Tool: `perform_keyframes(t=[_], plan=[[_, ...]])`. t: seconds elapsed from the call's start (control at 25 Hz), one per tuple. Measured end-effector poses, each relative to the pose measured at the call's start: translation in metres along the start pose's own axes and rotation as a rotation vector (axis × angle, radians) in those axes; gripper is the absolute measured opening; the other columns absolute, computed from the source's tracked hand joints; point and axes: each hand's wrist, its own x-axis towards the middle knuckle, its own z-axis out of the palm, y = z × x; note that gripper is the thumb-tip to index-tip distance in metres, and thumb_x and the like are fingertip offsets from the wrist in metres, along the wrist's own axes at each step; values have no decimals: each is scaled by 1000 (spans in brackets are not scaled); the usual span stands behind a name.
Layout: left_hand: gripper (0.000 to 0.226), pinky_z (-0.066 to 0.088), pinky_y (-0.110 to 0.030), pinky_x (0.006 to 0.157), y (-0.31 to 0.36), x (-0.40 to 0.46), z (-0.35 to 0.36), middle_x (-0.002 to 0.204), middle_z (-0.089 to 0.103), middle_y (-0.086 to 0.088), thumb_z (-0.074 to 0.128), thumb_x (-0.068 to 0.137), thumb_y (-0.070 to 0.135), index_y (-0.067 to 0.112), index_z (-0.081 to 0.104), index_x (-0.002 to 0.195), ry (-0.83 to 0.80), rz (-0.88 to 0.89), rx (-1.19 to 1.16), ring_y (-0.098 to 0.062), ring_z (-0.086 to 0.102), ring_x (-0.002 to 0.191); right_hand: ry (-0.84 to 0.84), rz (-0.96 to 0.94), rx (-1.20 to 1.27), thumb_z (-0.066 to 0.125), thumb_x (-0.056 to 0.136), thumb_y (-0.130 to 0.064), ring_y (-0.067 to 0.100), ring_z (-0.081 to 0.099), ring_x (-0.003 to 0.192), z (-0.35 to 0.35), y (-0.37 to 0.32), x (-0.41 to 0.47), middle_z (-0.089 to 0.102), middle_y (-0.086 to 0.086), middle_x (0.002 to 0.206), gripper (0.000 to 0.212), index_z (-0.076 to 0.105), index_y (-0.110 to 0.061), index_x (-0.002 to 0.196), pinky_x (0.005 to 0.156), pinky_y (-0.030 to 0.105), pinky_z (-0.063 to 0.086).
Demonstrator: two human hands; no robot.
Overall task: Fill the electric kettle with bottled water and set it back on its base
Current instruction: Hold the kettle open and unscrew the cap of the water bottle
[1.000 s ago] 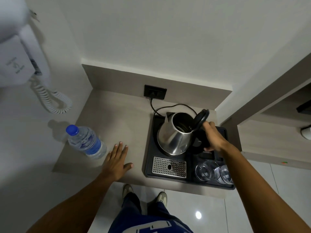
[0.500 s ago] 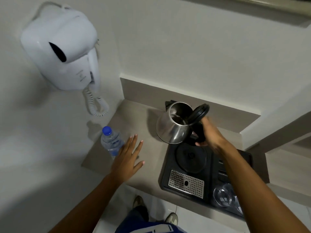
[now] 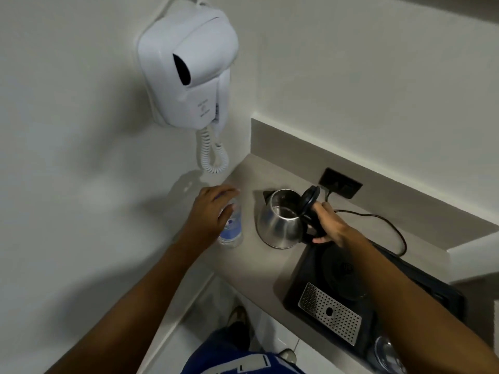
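The steel kettle (image 3: 279,225) stands on the grey counter, left of its black tray, with its black lid tipped up and its mouth showing. My right hand (image 3: 328,225) grips its black handle. The round black kettle base (image 3: 341,268) on the tray is bare. A clear water bottle (image 3: 232,230) with a blue label stands upright left of the kettle. My left hand (image 3: 209,211) wraps over its top from above and hides the cap.
A white wall-mounted hair dryer (image 3: 189,68) with a coiled cord hangs above the counter's left end. The black tray (image 3: 297,290) holds a metal drip grate (image 3: 329,310) and glasses (image 3: 386,353). A black cord runs to the wall socket (image 3: 340,183).
The kettle has come down from the air onto the counter, left of the tray. My left hand has moved from hovering near the bottle to closing over its top.
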Motion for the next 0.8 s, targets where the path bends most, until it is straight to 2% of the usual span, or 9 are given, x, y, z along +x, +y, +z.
perform_keyframes(t=[0.08, 0.24, 0.36, 0.44, 0.56, 0.6, 0.64, 0.72, 0.8], plan=[[27, 35, -32, 89, -8, 5, -1, 104, 71, -20, 47, 93, 11, -4, 69, 101, -26, 60, 23, -31, 63, 92, -20, -7, -21, 53, 57, -84, 17, 60, 103, -7, -2, 5, 54, -3, 118, 92, 42, -25, 128, 58, 37, 62], [18, 34, -26, 90, -22, 11, 0, 103, 72, -19, 64, 84, 0, -3, 69, 102, -23, -141, -3, -36, 65, 93, -34, -30, -50, 51, 59, -82, 18, 61, 106, -12, -1, 10, 55, -3, 119, 88, 42, -25, 126, 59, 36, 61], [18, 38, -29, 79, -26, 6, 6, 89, 73, -18, 67, 83, 13, -2, 70, 93, -41, -142, 23, -36, 65, 79, -44, -28, -48, 51, 68, -79, 17, 60, 105, -12, 2, 9, 55, -4, 119, 81, 43, -25, 128, 57, 33, 62], [19, 40, -30, 76, -28, 7, 3, 88, 72, -15, 66, 84, 19, 1, 69, 91, 49, -180, 20, -33, 62, 81, -52, -25, -40, 50, 83, -70, 17, 61, 104, -12, 2, 11, 55, -2, 121, 67, 42, -23, 130, 59, 34, 62], [12, 42, -26, 80, -29, 7, 8, 95, 69, -7, 68, 86, 14, 8, 63, 95, 304, 41, 68, -22, 56, 85, -57, -14, -33, 48, 89, -64, 16, 61, 105, -12, 3, 14, 55, -2, 121, 58, 42, -24, 131, 62, 36, 61], [12, 41, -24, 86, -22, 1, 20, 102, 66, -4, 66, 89, 16, 11, 62, 99, 302, 104, 17, -20, 56, 89, -57, -9, -37, 48, 87, -66, 16, 60, 105, -12, 4, 14, 55, -3, 121, 60, 42, -25, 131, 63, 37, 61], [13, 38, -23, 93, -11, -9, 36, 107, 65, -3, 62, 92, 21, 13, 62, 103, 220, 128, -87, -19, 57, 94, -55, -5, -37, 48, 85, -67, 16, 60, 105, -11, 4, 14, 55, -4, 121, 62, 43, -25, 131, 65, 38, 61], [20, 36, -23, 102, 14, -41, 77, 113, 68, -7, 58, 94, 25, 12, 65, 109, -64, 41, -302, -19, 59, 102, -44, -2, -40, 46, 84, -68, 16, 60, 107, -11, 4, 15, 56, -5, 122, 63, 43, -27, 130, 68, 40, 61], [23, 43, -34, 100, 24, -79, 116, 114, 69, -13, 63, 90, 14, 5, 67, 110, -301, -123, -380, -26, 61, 104, -35, 5, -52, 44, 82, -70, 17, 60, 111, -9, 2, 15, 56, -5, 122, 64, 44, -27, 130, 69, 40, 61]])
